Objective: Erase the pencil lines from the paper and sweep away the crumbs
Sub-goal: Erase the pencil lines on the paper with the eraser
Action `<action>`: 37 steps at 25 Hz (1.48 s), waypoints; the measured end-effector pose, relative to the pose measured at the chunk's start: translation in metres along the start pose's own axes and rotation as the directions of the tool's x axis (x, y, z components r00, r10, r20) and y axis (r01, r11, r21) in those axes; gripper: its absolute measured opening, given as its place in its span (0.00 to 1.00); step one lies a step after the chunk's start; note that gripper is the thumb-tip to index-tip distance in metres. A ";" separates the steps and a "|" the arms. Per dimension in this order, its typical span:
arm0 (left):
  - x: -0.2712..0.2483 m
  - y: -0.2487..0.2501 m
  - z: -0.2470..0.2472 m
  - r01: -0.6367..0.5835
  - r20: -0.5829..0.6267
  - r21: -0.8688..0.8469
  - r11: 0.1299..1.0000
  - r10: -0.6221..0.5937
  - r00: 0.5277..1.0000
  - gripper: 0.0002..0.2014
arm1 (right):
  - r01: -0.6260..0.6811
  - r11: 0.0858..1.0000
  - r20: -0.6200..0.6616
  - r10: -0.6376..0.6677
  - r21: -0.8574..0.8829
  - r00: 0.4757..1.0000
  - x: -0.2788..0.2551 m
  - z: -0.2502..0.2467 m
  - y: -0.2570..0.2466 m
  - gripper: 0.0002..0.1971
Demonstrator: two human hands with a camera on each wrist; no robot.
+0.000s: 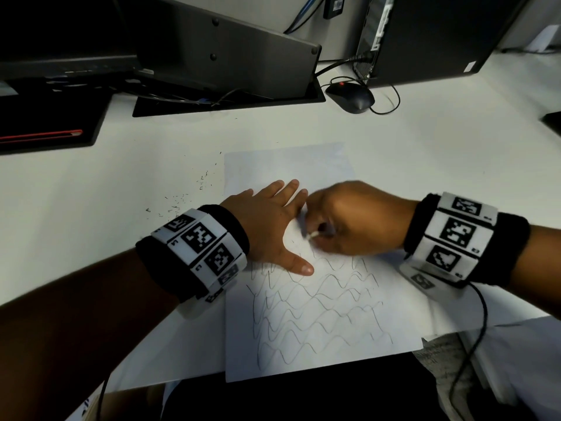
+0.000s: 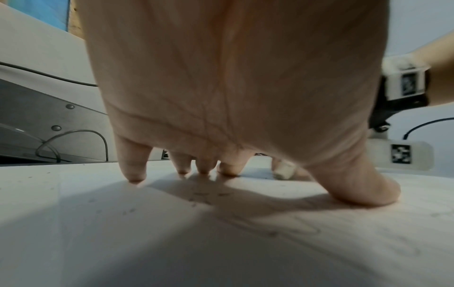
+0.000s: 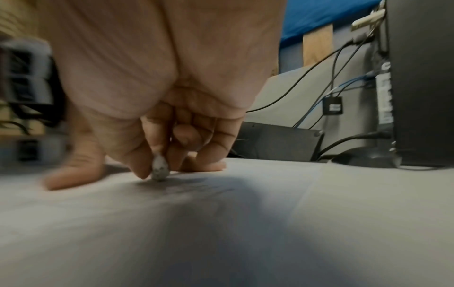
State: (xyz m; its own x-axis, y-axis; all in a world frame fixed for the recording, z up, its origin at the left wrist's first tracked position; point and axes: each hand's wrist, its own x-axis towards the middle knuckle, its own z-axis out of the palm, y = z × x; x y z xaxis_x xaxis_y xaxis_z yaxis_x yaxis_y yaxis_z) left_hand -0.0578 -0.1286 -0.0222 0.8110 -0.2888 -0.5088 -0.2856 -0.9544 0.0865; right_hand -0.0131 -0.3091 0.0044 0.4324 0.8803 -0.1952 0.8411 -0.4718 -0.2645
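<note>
**Right hand rubbing eraser on paper, left hand pinning sheet flat**

White desk (image 1: pixel 425 141) carries everything. Back left corner: dark monitor base (image 1: pixel 230 53) with cables under it. Back right: black PC tower (image 1: pixel 440 34), cables plugged in its rear. Black mouse (image 1: pixel 350 97) sits between them, near the back edge, wire looping to its right.

Paper (image 1: pixel 400 323) lies at the front edge of the desk, centre; its near edge overhangs the desk slightly. Wavy pencil lines (image 1: pixel 318 314) cover the near half of the sheet, rows crossing each other. Far half of the sheet looks blank; too faint to tell if traces remain.

Left hand (image 1: pixel 267 226) is spread flat, palm down, on the left edge of the paper, fingers straight and pointing to the back, thumb out toward the lines. Left wrist view: fingertips (image 2: pixel 135 176) and thumb press on the sheet, nothing held.

Right hand (image 1: pixel 355 220) is curled, just beside the left fingers, mid-sheet at the top of the lines. It pinches a small white eraser (image 3: pixel 159 170) between thumb and fingers, grey-smudged tip touching the paper. Hand is motion-blurred in head and right wrist views.

Crumbs (image 1: pixel 182 202): dark specks scattered on the desk off the left edge of the paper, beyond the left wrist. A few more specks on the sheet under the left palm (image 2: pixel 203 196).
</note>
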 end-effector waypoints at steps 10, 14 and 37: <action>0.001 0.008 -0.012 -0.012 -0.017 -0.023 1.000 0.012 1.000 0.61 | -0.089 0.983 -0.070 0.102 0.161 0.992 0.008 -0.001 0.030 0.06; 0.008 0.012 -0.015 -0.026 0.012 -0.032 0.999 0.027 1.000 0.61 | -0.130 0.974 -0.090 0.149 0.187 0.985 0.008 -0.004 0.028 0.05; 0.013 0.009 -0.009 -0.017 0.033 -0.044 0.999 0.018 0.999 0.63 | -0.004 0.997 0.066 -0.001 0.083 0.998 -0.001 -0.001 0.010 0.07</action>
State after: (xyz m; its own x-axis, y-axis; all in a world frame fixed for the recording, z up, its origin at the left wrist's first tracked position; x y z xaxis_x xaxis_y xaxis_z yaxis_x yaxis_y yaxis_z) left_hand -0.0454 -0.1419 -0.0205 0.7885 -0.3034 -0.5350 -0.2761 -0.9519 0.1330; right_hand -0.0043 -0.3146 0.0029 0.4090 0.8756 -0.2571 0.8093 -0.4782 -0.3410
